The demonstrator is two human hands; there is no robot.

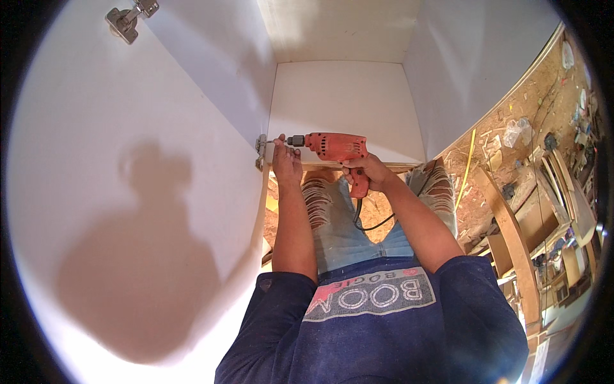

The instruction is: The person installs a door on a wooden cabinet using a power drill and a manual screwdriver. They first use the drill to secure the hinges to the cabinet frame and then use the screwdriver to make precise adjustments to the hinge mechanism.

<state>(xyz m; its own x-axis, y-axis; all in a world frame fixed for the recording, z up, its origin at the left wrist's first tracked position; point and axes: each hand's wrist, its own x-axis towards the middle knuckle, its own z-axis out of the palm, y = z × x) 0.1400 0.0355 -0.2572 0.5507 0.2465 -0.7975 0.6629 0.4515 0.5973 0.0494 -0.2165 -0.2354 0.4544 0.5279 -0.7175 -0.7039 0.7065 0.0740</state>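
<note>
An orange-red corded power drill [332, 146] lies level across the front of a white cabinet, its black chuck pointing left. My right hand [373, 173] is wrapped round its handle at the trigger. A thin driver bit [271, 141] runs from the chuck to a metal hinge [260, 151] on the edge where the cabinet door [128, 192] meets the side panel. My left hand [287, 165] has its fingers closed round the bit, just ahead of the chuck. Whether a screw sits at the bit's tip is too small to tell.
Another metal hinge [128, 20] is on the door at the upper left. The cabinet's inner panel [345, 105] lies ahead. A black cord [362, 224] loops from the drill handle between my legs. Wood offcuts [515, 246] and debris cover the dirt floor at right, beside a yellow strip [467, 168].
</note>
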